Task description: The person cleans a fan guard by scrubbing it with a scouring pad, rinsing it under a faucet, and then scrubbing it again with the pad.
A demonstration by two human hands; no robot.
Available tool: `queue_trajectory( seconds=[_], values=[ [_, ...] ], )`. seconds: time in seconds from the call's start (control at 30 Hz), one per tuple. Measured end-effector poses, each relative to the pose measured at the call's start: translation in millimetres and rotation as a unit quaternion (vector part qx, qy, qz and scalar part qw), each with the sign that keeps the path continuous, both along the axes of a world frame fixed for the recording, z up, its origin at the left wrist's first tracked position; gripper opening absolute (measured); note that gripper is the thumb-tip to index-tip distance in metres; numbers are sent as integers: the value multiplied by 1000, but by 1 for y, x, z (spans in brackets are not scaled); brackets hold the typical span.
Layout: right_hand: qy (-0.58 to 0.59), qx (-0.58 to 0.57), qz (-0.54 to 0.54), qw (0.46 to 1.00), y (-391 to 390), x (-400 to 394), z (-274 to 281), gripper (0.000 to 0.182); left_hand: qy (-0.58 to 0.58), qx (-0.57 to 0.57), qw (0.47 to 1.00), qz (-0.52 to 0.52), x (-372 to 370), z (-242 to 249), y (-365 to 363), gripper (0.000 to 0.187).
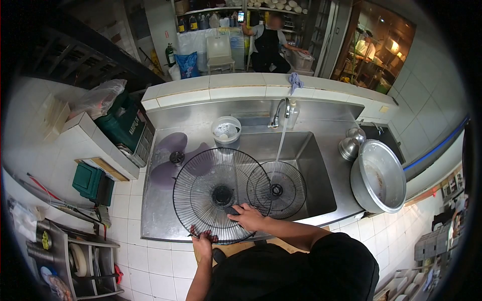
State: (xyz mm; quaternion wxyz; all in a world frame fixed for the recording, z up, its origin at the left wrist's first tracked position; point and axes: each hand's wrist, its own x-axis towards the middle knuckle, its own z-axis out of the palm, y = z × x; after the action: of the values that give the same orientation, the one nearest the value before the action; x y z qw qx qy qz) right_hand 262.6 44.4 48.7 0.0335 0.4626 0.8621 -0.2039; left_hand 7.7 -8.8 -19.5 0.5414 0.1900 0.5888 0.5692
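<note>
A large round black wire fan grille [193, 200] is tilted over the sink's left edge and the steel counter. My left hand [203, 243] grips its near rim, fingers curled round the wires. Against the wires near the hub, my right hand [248, 218] closes on a small dark pad [232, 210]. A second fan grille [297, 188] lies in the sink [321, 195], partly behind the first one. Water runs onto it from the tap [276, 116]. The purple fan blade [173, 143] rests on the counter at the left, partly covered by the large grille.
A clear tub [226, 119] of suds stands behind the grille. At the right are a large metal basin [396, 185] and metal bowls [348, 149]. A bottle [293, 114] and a purple cloth [295, 82] are near the tap. Beyond the low wall sits a person [268, 45].
</note>
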Motion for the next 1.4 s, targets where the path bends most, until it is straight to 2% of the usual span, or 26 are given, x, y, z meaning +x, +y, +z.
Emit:
queue_trajectory(
  seconds=[0.67,0.97,1.17,1.23,1.33,1.4],
  values=[
    [12,-5,-9,1000,-4,0,5,68,19,-12,1000,17,9,24,-3,74],
    [2,-25,-15,1000,-3,-1,12,67,34,0,999,6,1,-1,0,73],
    [5,-25,-13,1000,-3,0,6,68,27,-9,999,14,5,8,0,74],
    [6,40,-13,999,-5,-1,0,63,23,-23,999,11,4,8,-1,75],
    [7,37,-11,999,-6,0,-1,63,27,-14,1000,9,-1,-8,-1,75],
    [8,40,-11,999,-6,0,0,63,110,9,994,-14,-8,-29,1,75]
  ],
)
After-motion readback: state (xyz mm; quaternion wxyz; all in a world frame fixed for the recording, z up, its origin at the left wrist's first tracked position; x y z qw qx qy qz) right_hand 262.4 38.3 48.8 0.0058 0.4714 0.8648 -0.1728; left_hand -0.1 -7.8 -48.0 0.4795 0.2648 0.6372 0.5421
